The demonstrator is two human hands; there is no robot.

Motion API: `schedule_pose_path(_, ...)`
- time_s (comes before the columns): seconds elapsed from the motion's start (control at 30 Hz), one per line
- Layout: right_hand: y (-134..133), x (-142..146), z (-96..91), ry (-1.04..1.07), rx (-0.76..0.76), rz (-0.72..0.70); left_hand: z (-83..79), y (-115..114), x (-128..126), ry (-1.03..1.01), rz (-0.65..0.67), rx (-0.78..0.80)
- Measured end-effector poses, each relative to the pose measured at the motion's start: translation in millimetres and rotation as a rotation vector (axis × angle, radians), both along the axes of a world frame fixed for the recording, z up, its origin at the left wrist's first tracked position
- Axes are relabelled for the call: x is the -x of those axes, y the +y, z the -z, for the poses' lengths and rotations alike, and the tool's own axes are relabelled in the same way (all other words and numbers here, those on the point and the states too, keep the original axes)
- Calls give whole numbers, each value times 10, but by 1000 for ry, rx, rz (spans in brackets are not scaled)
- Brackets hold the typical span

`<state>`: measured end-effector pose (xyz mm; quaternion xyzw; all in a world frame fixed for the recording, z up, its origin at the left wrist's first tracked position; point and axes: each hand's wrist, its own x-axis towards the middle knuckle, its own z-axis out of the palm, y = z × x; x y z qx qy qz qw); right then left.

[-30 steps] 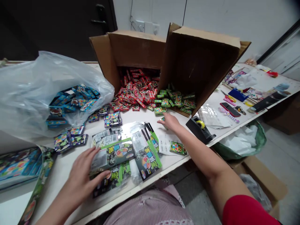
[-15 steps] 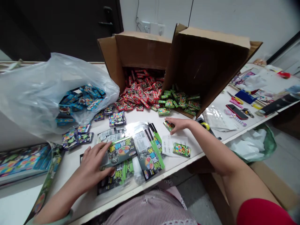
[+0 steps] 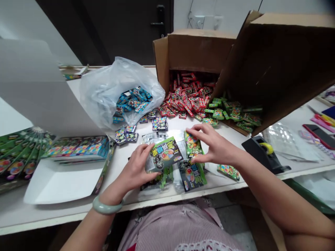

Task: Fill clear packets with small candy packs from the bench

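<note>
Leftmost, a folded white card carton point(image 3: 39, 87) stands open on the desk point(image 3: 62, 212), with a fan of green packets point(image 3: 21, 157) and a tray of blue-edged boxes point(image 3: 75, 150) beside it. Farther back, a clear plastic bag point(image 3: 104, 90) holds blue packets point(image 3: 132, 101). The left hand point(image 3: 136, 170), wearing a pale green jade bangle point(image 3: 107, 205), reaches in from the lower left with the wrist low. Its fingers point(image 3: 142, 153) are slightly curled and together, and with the thumb they clamp the left and lower edges of a green-and-black packet point(image 3: 164, 153), which is tilted up off the desk. Just to the right, and apart from the left hand, the right hand point(image 3: 217, 146) arches over a narrow green packet point(image 3: 192, 146), which stands tilted between its thumb and spread fingers point(image 3: 201, 129). A black packet point(image 3: 192, 174) lies flat just below both hands, among other flat packets. Beyond, red packets point(image 3: 188, 97) and green packets point(image 3: 235, 115) spill from a cardboard box point(image 3: 201, 48). At right stands a black tape dispenser point(image 3: 261, 150).
</note>
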<state>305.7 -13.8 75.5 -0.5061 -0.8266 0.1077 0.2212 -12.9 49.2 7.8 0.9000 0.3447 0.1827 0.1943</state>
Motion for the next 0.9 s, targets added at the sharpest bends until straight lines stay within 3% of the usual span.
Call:
schedule_pose_path(0.1,39,223,-138,-170,22,-94,-9,-23,45,16,24,-29)
schedule_pose_path(0.27,122,298,-104,-339,94,-197,0,-71,121,41,67,-87)
schedule_pose_path(0.5,111,342,-134,-385,89,-230,25,-82,136,7,116,36)
schedule_pose_path(0.77,119,291,-55,-309,36,-140,34,-81,131,-22,121,92)
schedule_pose_path(0.9,90,181,-96,-207,-118,-2,65,-83,185,-44,80,91)
